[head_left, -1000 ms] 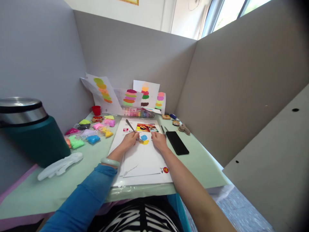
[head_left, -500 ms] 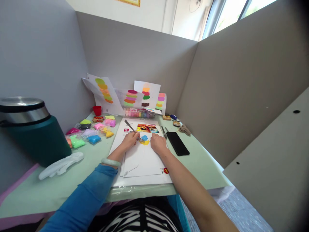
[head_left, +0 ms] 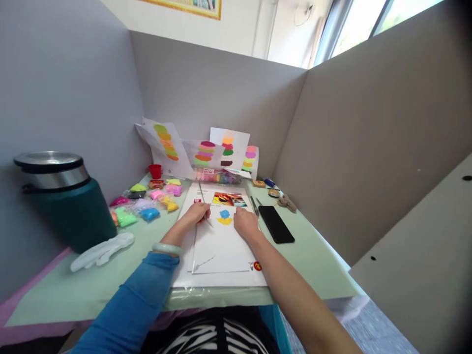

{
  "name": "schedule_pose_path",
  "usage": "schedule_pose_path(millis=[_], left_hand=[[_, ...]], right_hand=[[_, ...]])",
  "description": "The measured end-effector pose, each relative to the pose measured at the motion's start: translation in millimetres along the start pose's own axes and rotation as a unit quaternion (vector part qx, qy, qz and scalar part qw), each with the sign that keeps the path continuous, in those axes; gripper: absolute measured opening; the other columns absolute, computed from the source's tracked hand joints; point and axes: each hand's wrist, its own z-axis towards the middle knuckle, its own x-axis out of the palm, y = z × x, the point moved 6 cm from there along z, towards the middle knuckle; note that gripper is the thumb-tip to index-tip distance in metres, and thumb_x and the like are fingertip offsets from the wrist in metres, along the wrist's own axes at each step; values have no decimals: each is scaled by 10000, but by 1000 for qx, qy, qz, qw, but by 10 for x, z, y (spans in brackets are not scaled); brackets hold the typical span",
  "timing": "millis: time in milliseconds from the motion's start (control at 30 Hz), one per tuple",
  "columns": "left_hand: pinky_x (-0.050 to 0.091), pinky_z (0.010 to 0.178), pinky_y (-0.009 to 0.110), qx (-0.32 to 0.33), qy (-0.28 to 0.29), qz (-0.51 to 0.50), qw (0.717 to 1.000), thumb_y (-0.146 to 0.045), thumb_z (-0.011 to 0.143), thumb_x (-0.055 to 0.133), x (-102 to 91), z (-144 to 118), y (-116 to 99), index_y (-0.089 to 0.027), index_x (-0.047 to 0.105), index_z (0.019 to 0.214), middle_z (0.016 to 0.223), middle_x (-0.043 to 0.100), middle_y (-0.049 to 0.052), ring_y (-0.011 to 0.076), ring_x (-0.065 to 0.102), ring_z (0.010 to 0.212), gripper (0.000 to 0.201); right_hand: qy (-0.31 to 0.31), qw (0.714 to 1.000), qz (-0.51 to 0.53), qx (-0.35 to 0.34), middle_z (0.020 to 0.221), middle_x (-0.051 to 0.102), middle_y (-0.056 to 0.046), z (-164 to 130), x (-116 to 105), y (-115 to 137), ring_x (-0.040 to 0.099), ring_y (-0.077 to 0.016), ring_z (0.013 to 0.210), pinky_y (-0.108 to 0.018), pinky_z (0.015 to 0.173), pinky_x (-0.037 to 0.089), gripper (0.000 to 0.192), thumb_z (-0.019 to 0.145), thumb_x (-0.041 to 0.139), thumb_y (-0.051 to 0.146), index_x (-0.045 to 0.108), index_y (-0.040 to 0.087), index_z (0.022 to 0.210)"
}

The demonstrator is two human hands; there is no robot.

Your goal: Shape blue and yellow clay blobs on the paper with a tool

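Observation:
My left hand [head_left: 197,212] is closed around a metal fork [head_left: 201,191], which is seen nearly edge-on. Its handle points up and away, and its tines hang over the white paper [head_left: 223,248]. Between my hands, a blue patch [head_left: 224,214] and a yellow patch [head_left: 224,221] of what looks like soft clay lie pressed on that sheet. My right hand [head_left: 245,221] rests at the sheet's upper right, fingers curled in. Whatever those fingers may pinch is hidden.
Bags of coloured clay [head_left: 149,214], a white glove [head_left: 103,251] and a large green flask [head_left: 73,206] stand or lie on the left. On the right are a black phone [head_left: 276,224] and knife-like tools [head_left: 254,205]. Colour-swatch sheets [head_left: 169,147] lean at the back.
My left hand has drawn the fork left, away from the clay patches, and turned it edge-on. My right hand stays by the patches. The whole view has shifted slightly.

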Motion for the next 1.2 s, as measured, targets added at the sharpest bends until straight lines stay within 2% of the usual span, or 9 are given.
schedule_pose_path(millis=[200,333,433,533,600,667,733,867,1200], left_hand=[[346,432,252,-21,-5,199,980,-242,697,510,-84,-117,-27,-151,585,776,530,586,32,152,503,402,142],[432,671,302,62,-95,352,929,-214,682,579,-154,-381,-256,-146,622,861,880,646,140,261,617,826,197],[426,793,319,185,-217,342,895,-279,798,502,-321,-809,-556,-189,594,1028,1050,587,124,243,580,949,264],[343,958,376,319,-446,282,787,-276,833,472,-793,-1478,-850,-189,515,1157,1201,486,133,258,458,1132,338],[259,1014,451,319,-583,255,702,-280,804,522,-1215,-1889,-923,-161,477,1191,1268,415,162,302,372,1208,407],[207,1032,494,275,-656,253,655,-300,765,569,-1641,-2133,-957,-138,426,1232,1326,351,182,333,301,1254,515],[201,1037,510,211,-675,265,656,-344,719,610,-2031,-2188,-966,-126,377,1266,1340,344,187,346,272,1267,633],[312,995,487,99,-622,273,727,-405,623,678,-2501,-1965,-875,-102,389,1251,1247,465,187,355,388,1192,754],[372,963,467,113,-626,234,735,-476,667,637,-2610,-1920,-811,-121,419,1171,1194,516,91,296,470,1140,654]], right_hand=[[-9,1000,14,-4,946,636,-129,14,9,-21,629,-220,826,-307,701,422,266,894,322,261,511,138,1034],[-5,1000,18,-3,970,634,-131,26,34,-37,630,-223,848,-310,711,420,274,898,314,272,511,150,1043],[-7,1000,8,1,948,642,-126,30,59,-55,633,-227,840,-313,700,420,276,903,304,290,521,160,1014],[-9,1000,4,-4,948,646,-122,34,69,-54,638,-224,832,-308,676,420,271,905,303,295,522,171,1008],[-4,1000,1,-3,945,647,-120,32,66,-51,641,-227,820,-312,664,421,273,906,302,308,524,177,998],[1,1000,-3,2,939,646,-124,26,51,-49,641,-226,817,-311,668,422,278,908,301,319,525,177,994],[5,1000,-5,1,936,645,-123,17,33,-42,640,-227,818,-312,680,425,291,910,291,320,522,169,999],[11,1000,3,-6,951,643,-119,5,13,-31,632,-235,846,-325,710,427,308,911,274,311,518,153,1011],[14,1000,13,2,956,641,-105,-6,-7,-31,627,-224,859,-316,724,421,297,909,274,308,516,154,988]])
